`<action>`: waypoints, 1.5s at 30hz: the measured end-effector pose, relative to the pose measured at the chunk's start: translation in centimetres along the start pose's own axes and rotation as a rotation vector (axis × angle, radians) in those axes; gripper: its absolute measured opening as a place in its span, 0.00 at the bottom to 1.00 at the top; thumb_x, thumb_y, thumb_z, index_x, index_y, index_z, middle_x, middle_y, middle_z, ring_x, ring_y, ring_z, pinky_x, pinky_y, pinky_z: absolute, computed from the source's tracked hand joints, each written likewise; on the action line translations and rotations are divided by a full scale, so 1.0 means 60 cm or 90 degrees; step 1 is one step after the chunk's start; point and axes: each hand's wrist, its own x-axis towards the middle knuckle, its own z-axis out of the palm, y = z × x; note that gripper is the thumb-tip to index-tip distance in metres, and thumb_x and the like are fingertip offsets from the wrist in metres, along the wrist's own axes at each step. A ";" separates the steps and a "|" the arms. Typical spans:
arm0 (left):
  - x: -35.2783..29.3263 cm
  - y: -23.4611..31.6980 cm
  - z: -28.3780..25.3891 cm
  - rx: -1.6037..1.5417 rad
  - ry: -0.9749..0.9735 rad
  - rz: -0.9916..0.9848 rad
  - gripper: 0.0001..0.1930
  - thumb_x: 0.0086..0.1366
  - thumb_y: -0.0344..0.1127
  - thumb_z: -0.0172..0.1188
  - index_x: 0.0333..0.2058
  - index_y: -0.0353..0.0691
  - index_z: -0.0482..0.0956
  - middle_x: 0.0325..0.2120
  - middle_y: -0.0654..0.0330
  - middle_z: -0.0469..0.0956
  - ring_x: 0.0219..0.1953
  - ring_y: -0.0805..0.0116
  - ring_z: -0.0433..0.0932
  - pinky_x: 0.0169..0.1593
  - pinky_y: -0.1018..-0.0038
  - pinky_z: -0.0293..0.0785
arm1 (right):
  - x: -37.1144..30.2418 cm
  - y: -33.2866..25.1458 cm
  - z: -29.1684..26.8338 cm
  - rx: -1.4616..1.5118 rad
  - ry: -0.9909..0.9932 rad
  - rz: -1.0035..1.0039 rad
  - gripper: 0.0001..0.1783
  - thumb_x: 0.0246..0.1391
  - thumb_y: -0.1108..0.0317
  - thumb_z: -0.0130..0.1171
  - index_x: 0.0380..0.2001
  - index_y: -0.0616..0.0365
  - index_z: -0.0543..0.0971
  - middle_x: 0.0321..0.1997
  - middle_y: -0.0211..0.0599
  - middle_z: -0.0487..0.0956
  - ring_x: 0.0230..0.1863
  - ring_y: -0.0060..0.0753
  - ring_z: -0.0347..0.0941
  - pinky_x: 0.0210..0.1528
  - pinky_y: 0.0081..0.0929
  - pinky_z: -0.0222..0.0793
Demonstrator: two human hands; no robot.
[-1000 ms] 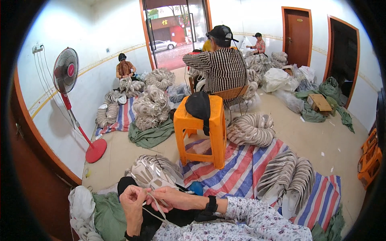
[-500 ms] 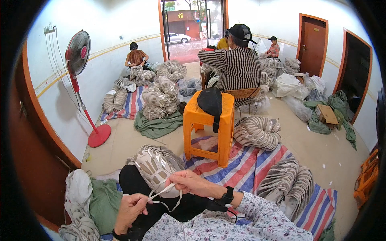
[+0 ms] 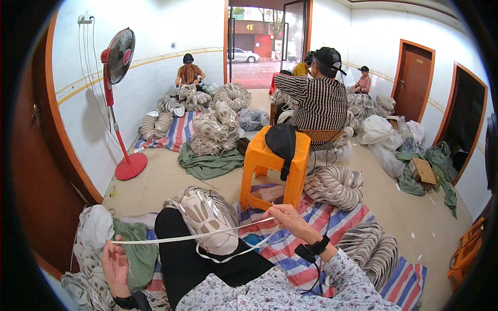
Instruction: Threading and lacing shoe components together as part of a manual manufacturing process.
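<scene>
A beige and white shoe upper [image 3: 217,220] rests on my black-clad lap, with more uppers bunched behind it. A flat white shoelace [image 3: 181,238] stretches nearly straight across in front of it, and a loose loop of lace hangs below the toe. At the far left my left hand [image 3: 115,263] pinches one end of the lace between thumb and fingers. My right hand [image 3: 292,222] is closed on the lace to the right of the upper, just in front of the orange stool.
An orange stool [image 3: 249,179] with a black cap [image 3: 280,142] stands ahead. Bundled uppers [image 3: 371,251] lie on a striped sheet [image 3: 327,228] at right. Green cloth [image 3: 136,254] and more uppers are at left. A person in a striped shirt [image 3: 319,98] sits beyond the stool.
My hands have moved well apart, the left toward the left and the right toward the right. The shoelace, earlier looped between them, is now drawn out long. The view has shifted slightly.
</scene>
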 end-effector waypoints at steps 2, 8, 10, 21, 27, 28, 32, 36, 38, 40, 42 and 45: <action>0.007 0.015 -0.025 0.000 -0.004 0.034 0.11 0.75 0.35 0.49 0.35 0.33 0.69 0.51 0.48 0.74 0.39 0.67 0.83 0.35 0.78 0.86 | -0.005 0.000 0.001 -0.076 0.055 -0.006 0.22 0.68 0.56 0.48 0.33 0.62 0.82 0.22 0.22 0.70 0.24 0.17 0.65 0.27 0.20 0.62; 0.025 0.052 -0.051 -0.059 0.010 0.121 0.10 0.74 0.31 0.50 0.40 0.28 0.73 0.54 0.48 0.74 0.51 0.63 0.79 0.48 0.75 0.85 | 0.008 0.085 -0.041 -0.241 0.136 -0.073 0.20 0.66 0.60 0.49 0.31 0.66 0.82 0.20 0.35 0.75 0.24 0.28 0.71 0.27 0.30 0.66; 0.022 0.064 -0.064 -0.088 0.016 0.137 0.10 0.74 0.30 0.50 0.41 0.27 0.74 0.55 0.48 0.74 0.53 0.62 0.78 0.51 0.74 0.84 | 0.005 0.090 -0.045 -0.293 0.153 -0.107 0.20 0.66 0.61 0.49 0.30 0.66 0.81 0.20 0.38 0.75 0.23 0.30 0.72 0.27 0.33 0.67; -0.005 0.045 0.017 0.129 -0.010 0.182 0.17 0.71 0.28 0.55 0.55 0.28 0.73 0.50 0.54 0.77 0.50 0.69 0.79 0.49 0.82 0.82 | -0.009 0.121 -0.041 -0.381 -0.027 -0.056 0.17 0.65 0.62 0.52 0.29 0.67 0.79 0.21 0.46 0.77 0.23 0.39 0.75 0.27 0.33 0.70; -0.010 -0.008 0.079 0.268 0.044 0.213 0.26 0.66 0.26 0.60 0.62 0.31 0.67 0.44 0.59 0.77 0.40 0.78 0.79 0.42 0.87 0.81 | 0.016 0.131 0.006 -0.349 -0.042 -0.157 0.15 0.62 0.61 0.57 0.32 0.65 0.79 0.21 0.40 0.78 0.23 0.33 0.74 0.27 0.35 0.69; -0.011 -0.018 0.083 0.297 0.046 0.202 0.28 0.65 0.26 0.61 0.63 0.31 0.66 0.42 0.60 0.78 0.37 0.80 0.79 0.39 0.89 0.80 | 0.018 0.118 0.015 -0.345 -0.042 -0.163 0.15 0.62 0.61 0.57 0.32 0.65 0.79 0.21 0.40 0.78 0.23 0.33 0.74 0.27 0.35 0.69; -0.003 -0.068 0.082 0.296 0.110 0.116 0.23 0.65 0.27 0.64 0.57 0.28 0.72 0.36 0.59 0.80 0.32 0.79 0.81 0.34 0.88 0.80 | 0.039 0.077 0.033 -0.227 -0.146 -0.045 0.15 0.66 0.63 0.53 0.34 0.65 0.79 0.22 0.33 0.79 0.21 0.24 0.73 0.23 0.24 0.66; -0.011 -0.110 0.073 0.335 0.073 0.068 0.12 0.65 0.31 0.65 0.44 0.31 0.79 0.32 0.59 0.83 0.31 0.77 0.81 0.33 0.89 0.79 | 0.037 0.046 0.043 -0.167 -0.175 -0.044 0.14 0.69 0.65 0.49 0.37 0.63 0.79 0.23 0.31 0.80 0.19 0.20 0.73 0.21 0.20 0.66; -0.017 -0.125 0.067 0.346 0.078 0.040 0.12 0.65 0.31 0.66 0.44 0.31 0.79 0.32 0.59 0.83 0.31 0.77 0.82 0.33 0.89 0.79 | 0.035 0.040 0.064 -0.119 -0.162 -0.041 0.13 0.69 0.64 0.48 0.37 0.63 0.77 0.23 0.31 0.80 0.19 0.21 0.74 0.21 0.20 0.68; -0.024 -0.144 0.074 0.386 0.099 0.007 0.09 0.67 0.32 0.63 0.41 0.32 0.80 0.29 0.63 0.80 0.30 0.79 0.78 0.34 0.88 0.75 | 0.049 0.041 0.072 -0.073 -0.159 -0.029 0.13 0.69 0.64 0.48 0.37 0.62 0.76 0.23 0.31 0.80 0.20 0.21 0.75 0.21 0.20 0.69; -0.026 -0.164 0.094 0.429 0.036 0.055 0.09 0.68 0.33 0.61 0.39 0.33 0.79 0.28 0.65 0.78 0.29 0.80 0.75 0.35 0.87 0.71 | 0.067 0.039 0.086 -0.010 -0.124 -0.011 0.11 0.69 0.64 0.48 0.36 0.60 0.74 0.23 0.32 0.80 0.22 0.22 0.77 0.23 0.20 0.72; 0.002 -0.178 0.102 0.505 -0.074 0.039 0.10 0.69 0.36 0.56 0.35 0.34 0.78 0.24 0.69 0.70 0.28 0.79 0.66 0.37 0.83 0.61 | 0.092 0.025 0.090 0.045 -0.103 -0.047 0.07 0.67 0.67 0.53 0.35 0.57 0.74 0.24 0.29 0.80 0.22 0.19 0.78 0.23 0.18 0.72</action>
